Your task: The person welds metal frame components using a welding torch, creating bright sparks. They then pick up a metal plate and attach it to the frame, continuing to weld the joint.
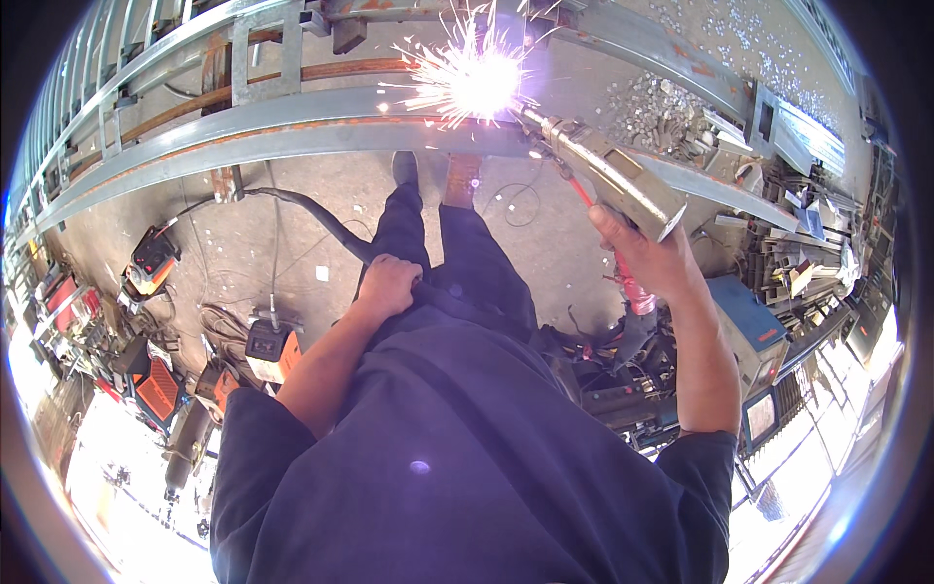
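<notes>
My right hand [642, 255] grips a metal-bodied welding gun [609, 168], with red wrapping on its lower part. The tip of the gun points up and left, into a bright burst of sparks [485, 84] on a galvanized steel beam [328, 139]. The glare hides the contact spot. Curled at my left thigh is my left hand [390, 283], against the dark cloth. A black sleeved cable [314, 208] runs up to it from the left; whether the fingers hold the cable or the cloth is hidden.
Rust-streaked steel rails and a frame of galvanized bars [266, 51] cross ahead. Metal offcuts [657, 109] lie on the floor at right, near a blue-topped machine [744, 314]. Orange and black power units [273, 350] and looped cables [226, 328] stand at left.
</notes>
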A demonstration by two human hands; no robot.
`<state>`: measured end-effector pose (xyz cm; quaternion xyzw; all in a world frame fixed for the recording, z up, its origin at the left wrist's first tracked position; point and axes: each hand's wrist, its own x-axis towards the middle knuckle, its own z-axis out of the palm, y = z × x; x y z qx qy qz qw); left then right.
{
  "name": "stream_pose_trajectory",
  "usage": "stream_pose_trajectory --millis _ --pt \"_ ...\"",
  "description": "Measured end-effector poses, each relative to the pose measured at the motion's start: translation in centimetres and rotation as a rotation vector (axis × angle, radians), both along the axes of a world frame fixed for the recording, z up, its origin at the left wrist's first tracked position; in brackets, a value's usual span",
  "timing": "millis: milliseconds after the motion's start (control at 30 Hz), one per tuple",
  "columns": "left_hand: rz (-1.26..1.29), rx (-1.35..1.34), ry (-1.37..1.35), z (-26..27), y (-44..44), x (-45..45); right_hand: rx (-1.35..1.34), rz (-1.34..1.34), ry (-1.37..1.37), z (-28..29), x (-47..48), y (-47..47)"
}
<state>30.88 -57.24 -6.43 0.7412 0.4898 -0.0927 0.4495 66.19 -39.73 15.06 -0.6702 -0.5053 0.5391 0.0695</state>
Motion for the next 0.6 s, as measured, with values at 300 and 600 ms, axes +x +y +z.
stream_pose_trajectory --millis 300,600 --pt "-0.015 -0.041 0.021 0.04 0.22 0.17 0.034 0.039 -0.002 0.13 0.18 -0.22" --pt "-0.009 -0.04 0.021 0.03 0.06 0.19 -0.006 0.029 -0.043 0.28 0.24 -0.47"
